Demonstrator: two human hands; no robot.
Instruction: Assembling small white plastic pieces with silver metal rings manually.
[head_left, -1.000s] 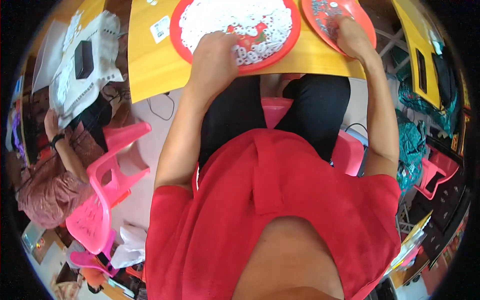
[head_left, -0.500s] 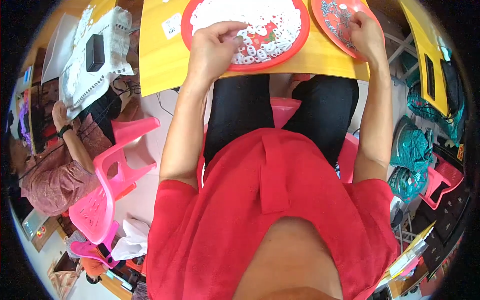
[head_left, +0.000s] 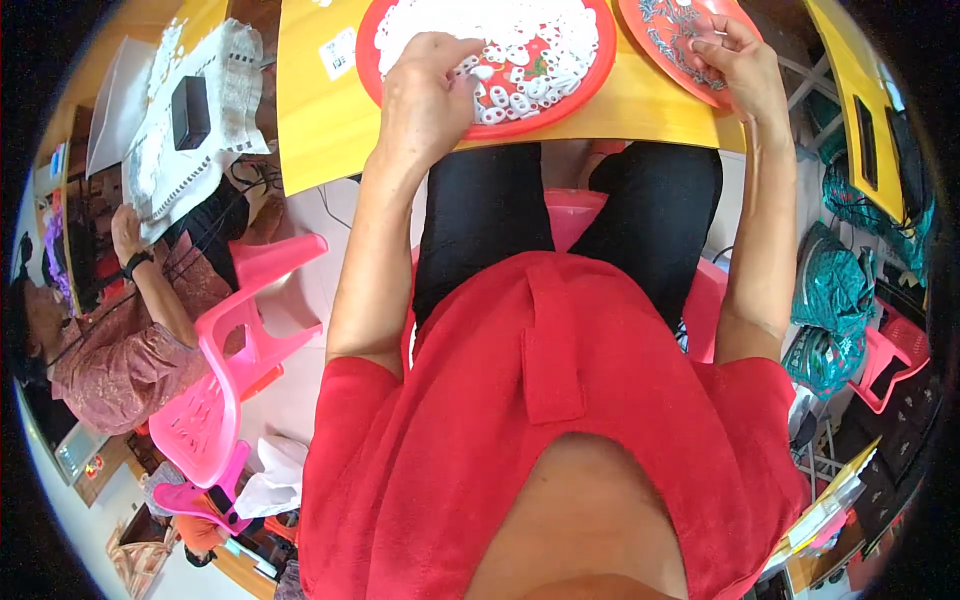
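Note:
My left hand (head_left: 425, 100) hovers over the left rim of a round red tray (head_left: 515, 128), its thumb and index finger curled toward each other. A small white plastic piece (head_left: 482, 72) shows at those fingertips; whether they grip it is unclear. Many white oval pieces with holes (head_left: 520, 102) are spread across this tray. Above a second, orange-red plate (head_left: 640, 38) on the right is my right hand (head_left: 748, 75), with fingers bent and thumb near the index finger. Anything pinched there is too small to make out. Small grey metal pieces, like screws (head_left: 680, 14), lie in that plate.
Both dishes rest on a yellow table (head_left: 320, 130) with a white printed sticker (head_left: 340, 54). At left, another person's hand (head_left: 127, 232) is near a white cloth (head_left: 215, 75) holding a black box (head_left: 190, 112). A pink chair (head_left: 205, 420) and teal bags (head_left: 835, 280) stand around.
My right hand has drawn back from the metal pieces, slightly toward the right, and its fingers have loosened. The left hand stays over the red tray, shifted only a little.

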